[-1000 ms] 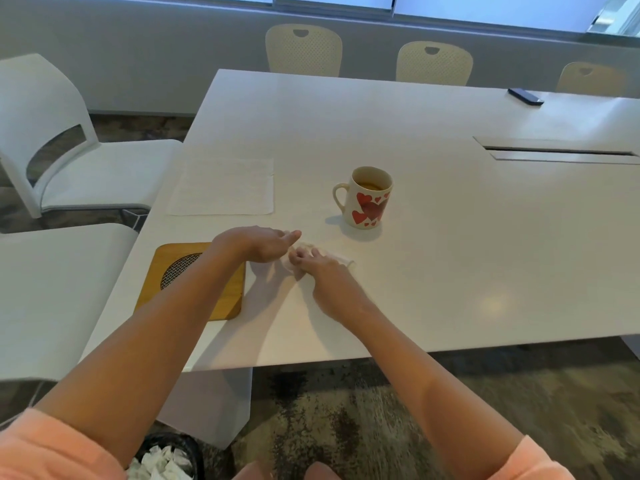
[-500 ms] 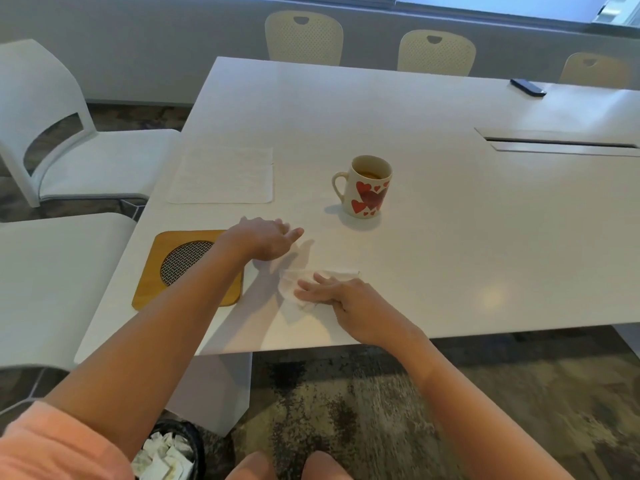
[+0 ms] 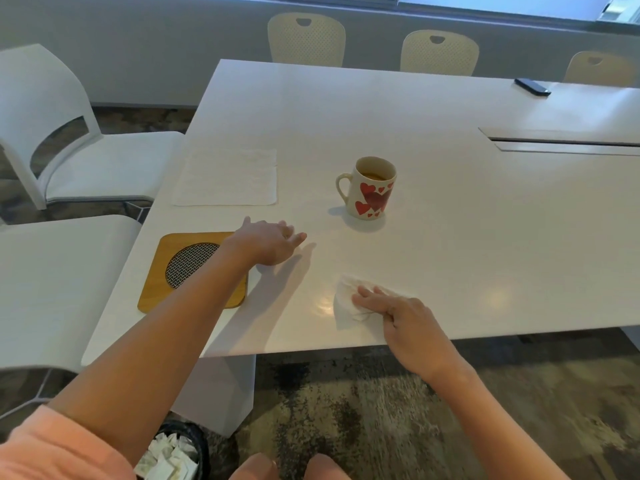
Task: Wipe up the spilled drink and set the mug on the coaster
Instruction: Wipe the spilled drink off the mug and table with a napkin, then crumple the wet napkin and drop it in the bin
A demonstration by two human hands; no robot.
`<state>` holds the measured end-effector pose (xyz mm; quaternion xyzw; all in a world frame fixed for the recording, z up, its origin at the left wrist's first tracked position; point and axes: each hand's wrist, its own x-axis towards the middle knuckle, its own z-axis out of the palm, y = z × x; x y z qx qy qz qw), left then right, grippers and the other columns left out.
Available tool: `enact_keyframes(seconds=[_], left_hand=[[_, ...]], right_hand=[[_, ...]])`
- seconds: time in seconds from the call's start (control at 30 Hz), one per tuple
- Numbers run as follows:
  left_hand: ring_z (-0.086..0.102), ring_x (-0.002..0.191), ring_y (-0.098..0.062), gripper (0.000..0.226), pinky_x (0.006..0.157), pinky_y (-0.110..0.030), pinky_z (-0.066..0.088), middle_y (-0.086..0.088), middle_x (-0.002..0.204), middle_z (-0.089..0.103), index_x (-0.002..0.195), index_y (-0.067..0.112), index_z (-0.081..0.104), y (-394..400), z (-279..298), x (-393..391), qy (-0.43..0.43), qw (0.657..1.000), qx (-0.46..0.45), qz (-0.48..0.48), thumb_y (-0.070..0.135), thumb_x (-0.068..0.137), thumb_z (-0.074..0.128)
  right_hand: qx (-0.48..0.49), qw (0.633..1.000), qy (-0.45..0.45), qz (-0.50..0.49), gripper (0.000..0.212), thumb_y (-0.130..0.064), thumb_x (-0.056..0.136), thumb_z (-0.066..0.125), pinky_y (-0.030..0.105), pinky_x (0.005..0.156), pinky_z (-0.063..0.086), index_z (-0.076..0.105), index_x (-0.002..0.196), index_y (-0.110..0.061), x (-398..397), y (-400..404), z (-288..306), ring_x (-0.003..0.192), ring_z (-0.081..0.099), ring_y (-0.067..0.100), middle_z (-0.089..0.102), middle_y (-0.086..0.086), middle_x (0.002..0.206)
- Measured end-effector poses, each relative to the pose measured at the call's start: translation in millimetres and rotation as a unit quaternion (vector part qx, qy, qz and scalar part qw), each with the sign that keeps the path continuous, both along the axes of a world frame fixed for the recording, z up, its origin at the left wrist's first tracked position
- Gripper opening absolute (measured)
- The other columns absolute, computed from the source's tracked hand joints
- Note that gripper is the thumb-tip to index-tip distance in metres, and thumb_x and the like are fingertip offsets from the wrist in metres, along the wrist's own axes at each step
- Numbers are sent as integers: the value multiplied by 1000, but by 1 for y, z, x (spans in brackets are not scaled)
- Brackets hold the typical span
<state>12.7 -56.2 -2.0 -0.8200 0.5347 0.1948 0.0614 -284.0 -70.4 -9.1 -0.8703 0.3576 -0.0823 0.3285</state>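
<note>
A white mug with red hearts stands upright on the white table, brown drink inside, handle to the left. A square wooden coaster with a round mesh centre lies near the table's left front edge, partly under my left forearm. My left hand hovers palm down just right of the coaster, fingers apart, holding nothing. My right hand presses flat on a crumpled white tissue near the front edge, below the mug. No spilled liquid is plainly visible.
A white paper napkin lies flat behind the coaster. A dark phone sits at the far right. White chairs stand at the left, beige chairs behind the table. A bin with crumpled tissues is on the floor below.
My right hand has slid the tissue right and toward the front edge, away from my left hand. My left hand has opened its fingers and stayed beside the coaster.
</note>
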Motion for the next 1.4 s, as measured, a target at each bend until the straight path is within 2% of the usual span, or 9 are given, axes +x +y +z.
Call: enact_keyframes(seconds=[0.33, 0.4, 0.5, 0.63, 0.7, 0.9, 1.23, 1.33, 1.4], left_hand=[[20, 151, -28, 69, 119, -54, -2, 2, 165, 20, 156, 22, 25, -4, 4, -3, -15, 1000, 6, -6, 60, 101, 11], [21, 151, -28, 69, 119, -54, -1, 1, 165, 20, 156, 21, 25, -4, 5, -4, -18, 1000, 7, -8, 60, 101, 11], [20, 151, -27, 68, 119, -54, -2, 2, 165, 19, 156, 23, 25, -2, 5, -3, -14, 1000, 4, -7, 60, 101, 11], [20, 151, -27, 66, 119, -55, -4, 3, 166, 15, 157, 24, 22, 0, 6, -5, -24, 1000, 8, -13, 58, 101, 10], [21, 151, -27, 65, 119, -55, -5, 3, 166, 15, 157, 24, 23, 1, 7, -6, -23, 1000, 7, -14, 57, 102, 10], [20, 151, -26, 67, 118, -55, -7, 2, 165, 17, 157, 23, 23, 1, 8, -6, -12, 1000, 2, -12, 58, 101, 9], [35, 144, -27, 69, 115, -57, -16, -7, 148, 52, 143, 18, 52, -5, 19, -5, -4, 1000, -19, 5, 59, 101, 16], [58, 120, -28, 63, 119, -54, 10, -15, 117, 69, 120, 6, 66, -4, 31, -16, 9, 996, -81, 21, 53, 102, 29], [65, 86, -20, 59, 94, -41, 45, -14, 96, 73, 107, 0, 69, -2, 37, -29, 108, 984, -134, 50, 51, 100, 40]], right_hand=[[-23, 993, 76, 91, 71, 8, 96, 36, 34, 125, 14, 31, 154, -33, 26, 55, 14, 151, 16, 7, 21, -15, 162], [-6, 992, 70, 107, 64, 4, 99, 36, 28, 121, 27, 37, 152, -32, 29, 60, 15, 142, 37, 1, 27, -14, 161], [84, 993, 14, 86, 51, -11, 101, 42, -2, 77, 43, 48, 146, -33, 30, 58, 18, 84, 59, -19, 48, -13, 150], [207, 974, -87, 8, 38, -17, 98, 54, 9, 100, 41, 63, 132, -32, 35, 44, 22, 114, 57, -11, 65, -18, 131], [294, 941, -150, -75, 34, -16, 96, 60, 29, 103, 47, 66, 128, -27, 38, 35, 23, 116, 64, 7, 71, -12, 123], [561, 766, -268, -164, 26, -7, 92, 62, 37, 76, 60, 71, 117, -5, 42, 17, 30, 97, 70, 26, 73, 13, 116], [600, 706, -355, -123, 27, -7, 87, 63, 37, 75, 61, 78, 107, -18, 48, 7, 26, 96, 74, 21, 75, 9, 113], [573, 723, -370, -110, 28, -7, 77, 68, 35, 73, 60, 80, 101, -16, 49, 4, 26, 94, 75, 21, 76, 11, 106], [559, 727, -385, -105, 28, -4, 76, 67, 35, 72, 61, 81, 98, -14, 49, 1, 26, 93, 75, 22, 76, 12, 103]])
